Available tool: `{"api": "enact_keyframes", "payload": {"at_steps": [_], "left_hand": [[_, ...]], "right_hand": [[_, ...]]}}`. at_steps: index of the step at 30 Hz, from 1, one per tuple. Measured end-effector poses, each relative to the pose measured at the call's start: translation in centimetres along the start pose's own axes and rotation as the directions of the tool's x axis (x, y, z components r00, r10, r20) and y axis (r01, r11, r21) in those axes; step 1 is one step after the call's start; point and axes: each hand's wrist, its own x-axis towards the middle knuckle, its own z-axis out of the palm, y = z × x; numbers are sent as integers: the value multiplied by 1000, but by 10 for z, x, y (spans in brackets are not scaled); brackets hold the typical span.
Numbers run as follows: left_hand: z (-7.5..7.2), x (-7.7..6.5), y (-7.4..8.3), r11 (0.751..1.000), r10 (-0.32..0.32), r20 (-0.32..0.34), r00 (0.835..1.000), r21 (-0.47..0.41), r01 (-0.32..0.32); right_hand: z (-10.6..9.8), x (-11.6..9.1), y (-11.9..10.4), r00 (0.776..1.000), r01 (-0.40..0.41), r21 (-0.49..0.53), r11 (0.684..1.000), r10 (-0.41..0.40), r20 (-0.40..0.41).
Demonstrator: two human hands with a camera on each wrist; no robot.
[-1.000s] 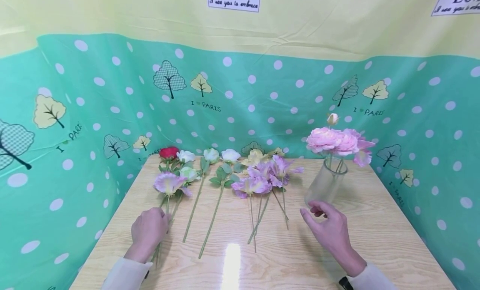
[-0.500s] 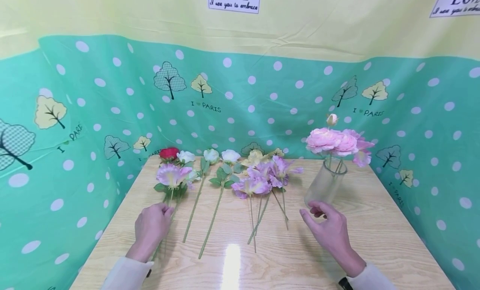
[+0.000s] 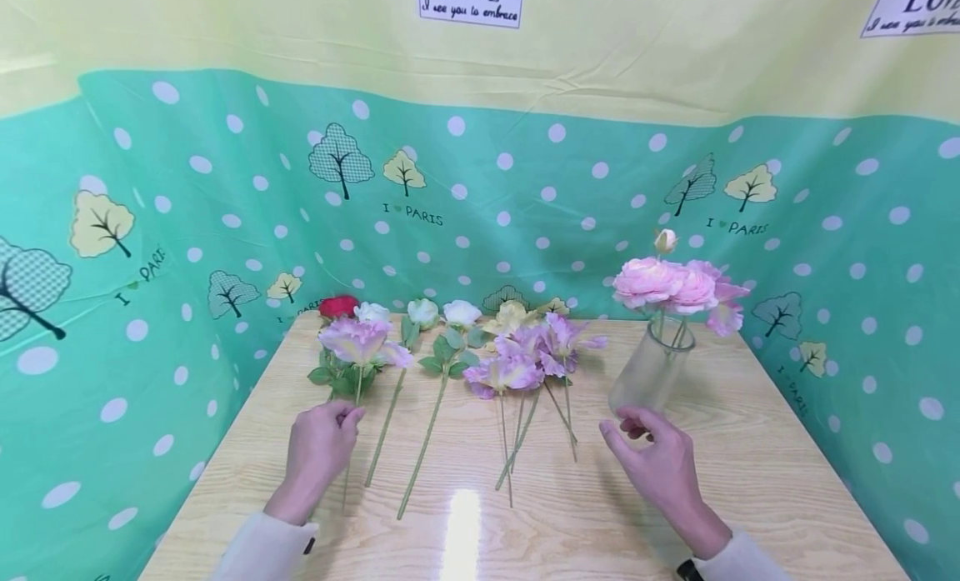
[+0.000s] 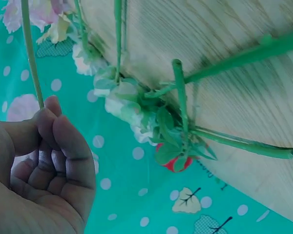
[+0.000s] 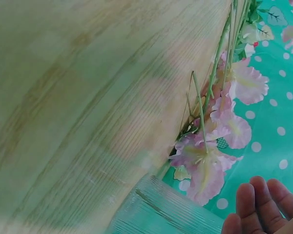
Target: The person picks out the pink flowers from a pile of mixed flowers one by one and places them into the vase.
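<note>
My left hand (image 3: pixel 321 449) pinches the thin stem (image 4: pixel 32 58) of a light purple flower (image 3: pixel 358 341) between thumb and fingertips. That flower is raised above the table at the left, in front of a red rose (image 3: pixel 339 306) and a white rose (image 3: pixel 372 313). My right hand (image 3: pixel 660 458) holds nothing; its fingers are loosely bent just in front of the glass vase (image 3: pixel 647 376). Pink flowers (image 3: pixel 649 281) and a small bud (image 3: pixel 665 241) stand in the vase. In the right wrist view the vase (image 5: pixel 158 209) lies beside my fingers (image 5: pixel 261 200); contact cannot be told.
Two white-green roses (image 3: pixel 461 313) with long stems lie in the middle of the wooden table (image 3: pixel 570 514). Right of them lie several purple flowers (image 3: pixel 507 371) with crossed stems and a yellow flower (image 3: pixel 512 316). A dotted green cloth (image 3: pixel 525 189) hangs around the back and sides.
The left hand has lifted the purple flower and moved it to the right, away from the stems at the left. The right hand has stayed by the vase.
</note>
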Motion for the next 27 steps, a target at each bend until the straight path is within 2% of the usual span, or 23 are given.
{"api": "enact_keyframes", "payload": {"at_steps": [13, 20, 27], "left_hand": [[11, 0, 21, 996, 33, -5, 999, -88, -33], [20, 1, 33, 985, 79, -45, 996, -147, -85], [27, 0, 46, 972, 83, -36, 996, -218, -89]], "right_hand": [[1, -4, -1, 1000, -10, 3, 1000, 10, -7], [4, -6, 0, 1000, -12, 6, 1000, 12, -14], [5, -7, 2, 1000, -2, -1, 1000, 2, -13]]}}
